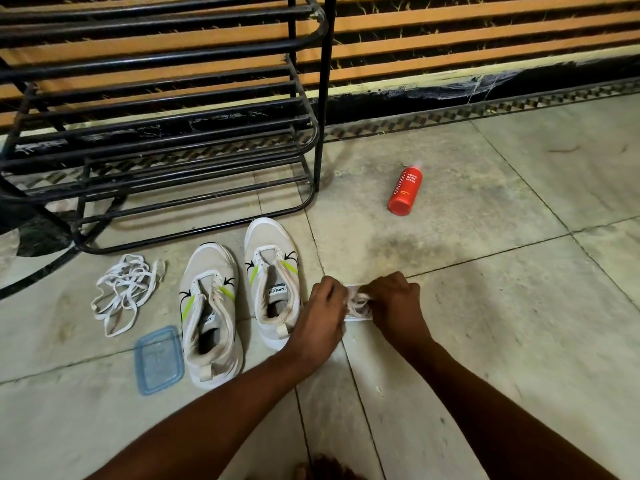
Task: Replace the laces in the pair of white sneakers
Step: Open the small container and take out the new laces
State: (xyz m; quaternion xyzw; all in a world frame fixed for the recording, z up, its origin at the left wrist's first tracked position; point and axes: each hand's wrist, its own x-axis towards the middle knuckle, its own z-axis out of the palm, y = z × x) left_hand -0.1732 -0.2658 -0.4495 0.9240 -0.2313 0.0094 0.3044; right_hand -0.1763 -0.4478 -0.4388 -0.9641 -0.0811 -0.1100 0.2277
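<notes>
Both hands are closed on one small thing: the left hand (323, 308) and the right hand (393, 299) pinch a little white packet (356, 303) between them, low over the floor, fingers curled at its two ends as if to tear or unfold it. I take it to hold the fresh laces, though it is too blurred to be sure.

The black shoe rack (156, 116) fills the far left, against the wall. On the tiled floor (485, 341) in front of it the two white sneakers (242, 296) stand side by side, toes pointing away from the person, heels toward them, both with bare eyelets. The nearer sneaker lies just left of the left hand, its long axis running straight away from the person, so the packet's contents have only a short way leftward to go, and the left hand is the closer one.

Farther left lies the loose heap of old laces (124, 292), apart from the shoes. A blue lid (159, 360) rests beside the left sneaker's heel. A red bottle (405, 190) lies on its side well beyond the hands.
</notes>
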